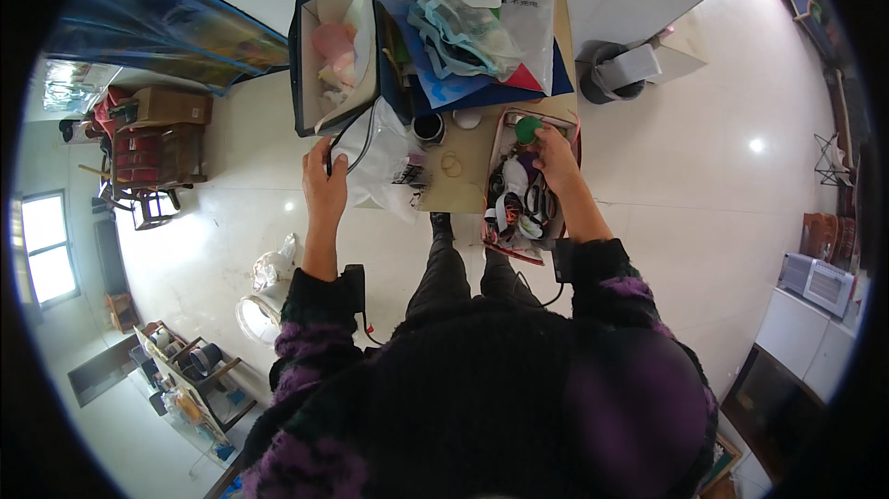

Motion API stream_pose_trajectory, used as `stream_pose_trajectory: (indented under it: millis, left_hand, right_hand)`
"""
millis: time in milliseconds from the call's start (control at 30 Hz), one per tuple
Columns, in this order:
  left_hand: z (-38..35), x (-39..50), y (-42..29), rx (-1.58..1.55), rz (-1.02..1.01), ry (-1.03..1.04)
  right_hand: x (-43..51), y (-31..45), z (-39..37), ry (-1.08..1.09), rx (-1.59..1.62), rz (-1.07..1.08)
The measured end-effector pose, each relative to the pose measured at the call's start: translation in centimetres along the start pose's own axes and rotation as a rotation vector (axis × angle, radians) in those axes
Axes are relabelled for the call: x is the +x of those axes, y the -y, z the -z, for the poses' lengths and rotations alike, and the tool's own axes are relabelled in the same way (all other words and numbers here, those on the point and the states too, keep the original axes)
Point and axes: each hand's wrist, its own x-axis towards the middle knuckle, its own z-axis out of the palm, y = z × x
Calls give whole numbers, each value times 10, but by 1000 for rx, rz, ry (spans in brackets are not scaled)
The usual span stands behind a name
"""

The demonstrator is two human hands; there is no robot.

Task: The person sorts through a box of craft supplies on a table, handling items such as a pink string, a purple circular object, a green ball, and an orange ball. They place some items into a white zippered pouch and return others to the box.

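Note:
My right hand (555, 160) pinches a small green round object (528, 129), perhaps a lid, above the far end of an open box (494, 152). Inside that box lie scissors (539, 199), a crumpled white item (514, 176) and other small odds and ends. My left hand (325, 179) has its thumb and fingers around a thin black handle (366, 145) at the near end of a dark storage bin (300, 75). Beside that hand lies a white plastic bag (378, 152). The bin holds pink and white items (335, 44).
On the table (451, 197) are a black cup (428, 128), a white round lid (467, 118) and rubber bands (451, 164). Papers and plastic packaging (479, 34) are piled behind. A waste bin (611, 75) stands at right, a white bucket (262, 315) at lower left.

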Motion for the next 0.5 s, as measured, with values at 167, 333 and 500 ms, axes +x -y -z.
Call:
stream_pose_trajectory:
  millis: [167,333,500]
  left_hand:
    - [-4,-20,-49,394,-318,-314]
    - [-59,-53,-110,-257,-458,201]
    - [-134,-73,-138,-431,-449,553]
  right_hand:
    - [-48,52,2,292,393,-31]
    - [-76,66,-16,289,153,-25]
    - [-88,60,-24,320,-150,-37]
